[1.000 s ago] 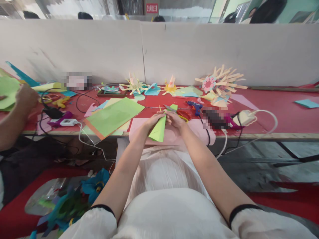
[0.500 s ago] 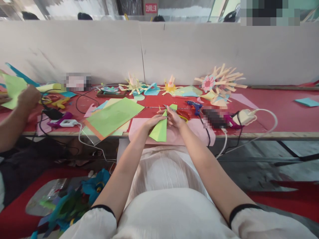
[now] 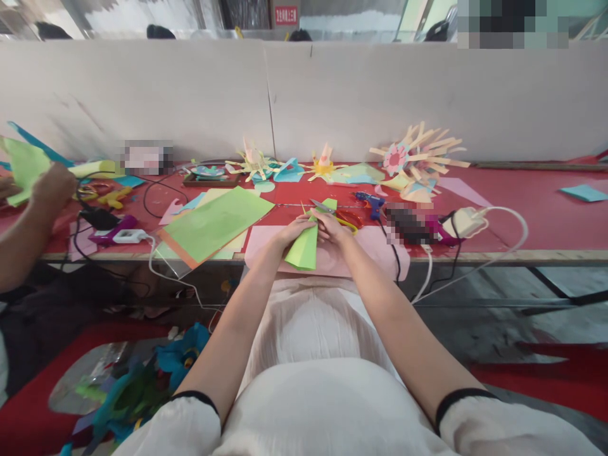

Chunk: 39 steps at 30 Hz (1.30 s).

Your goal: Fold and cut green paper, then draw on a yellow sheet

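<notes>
A folded piece of light green paper (image 3: 303,249) is between my hands, above the pink sheet (image 3: 380,252) at the table's front edge. My left hand (image 3: 295,229) is closed on its upper left side. My right hand (image 3: 332,228) grips the paper's upper right side, its fingers partly hidden. Scissors with red and yellow handles (image 3: 350,223) lie just beyond my right hand, their blades pointing left. On the left, a large green sheet (image 3: 218,221) rests over an orange one (image 3: 180,250).
A blue glue gun (image 3: 370,204) with a cable lies right of the scissors. Paper flowers (image 3: 396,158) stand along the back board. White cables (image 3: 525,228) hang over the front edge. At the far left, another person's hand (image 3: 54,190) holds green paper.
The folded green paper has turned slightly and shows more of its folds at the bottom. My right fingers have drawn in towards it, and more of the scissor blades shows.
</notes>
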Motion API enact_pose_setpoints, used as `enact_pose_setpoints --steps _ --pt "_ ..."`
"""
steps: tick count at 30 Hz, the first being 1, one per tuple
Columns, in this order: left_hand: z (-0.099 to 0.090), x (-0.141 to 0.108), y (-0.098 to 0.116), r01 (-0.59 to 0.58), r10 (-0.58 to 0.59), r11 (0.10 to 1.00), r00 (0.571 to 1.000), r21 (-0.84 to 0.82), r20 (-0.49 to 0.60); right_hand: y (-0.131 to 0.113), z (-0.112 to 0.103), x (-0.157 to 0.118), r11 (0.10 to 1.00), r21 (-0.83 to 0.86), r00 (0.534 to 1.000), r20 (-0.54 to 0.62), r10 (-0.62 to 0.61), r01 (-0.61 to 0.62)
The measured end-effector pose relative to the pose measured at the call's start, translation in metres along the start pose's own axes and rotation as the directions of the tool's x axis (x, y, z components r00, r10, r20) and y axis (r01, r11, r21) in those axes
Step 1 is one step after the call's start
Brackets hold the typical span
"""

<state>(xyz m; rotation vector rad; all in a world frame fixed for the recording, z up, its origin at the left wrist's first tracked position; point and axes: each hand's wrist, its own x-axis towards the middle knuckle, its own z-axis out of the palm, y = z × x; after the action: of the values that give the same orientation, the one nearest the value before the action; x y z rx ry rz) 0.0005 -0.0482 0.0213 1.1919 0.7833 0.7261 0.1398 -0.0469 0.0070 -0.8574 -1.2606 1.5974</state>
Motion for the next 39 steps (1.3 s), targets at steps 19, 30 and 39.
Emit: enact_pose_setpoints --steps 19,30,39 --pt "0.005 -0.004 0.004 0.002 -0.002 0.996 1.0 -0.089 0.004 -0.004 0.009 -0.001 0.987 0.159 1.0 0.007 0.016 -0.017" --pt "0.001 -0.002 0.004 0.038 -0.036 0.996 0.999 -0.078 0.033 -0.002 0.003 -0.001 0.998 0.061 0.999 -0.049 0.009 -0.006" --pt "-0.005 0.013 -0.004 -0.04 0.04 0.997 0.999 -0.06 -0.003 0.0 0.002 0.002 0.995 0.099 1.0 0.001 -0.012 0.012"
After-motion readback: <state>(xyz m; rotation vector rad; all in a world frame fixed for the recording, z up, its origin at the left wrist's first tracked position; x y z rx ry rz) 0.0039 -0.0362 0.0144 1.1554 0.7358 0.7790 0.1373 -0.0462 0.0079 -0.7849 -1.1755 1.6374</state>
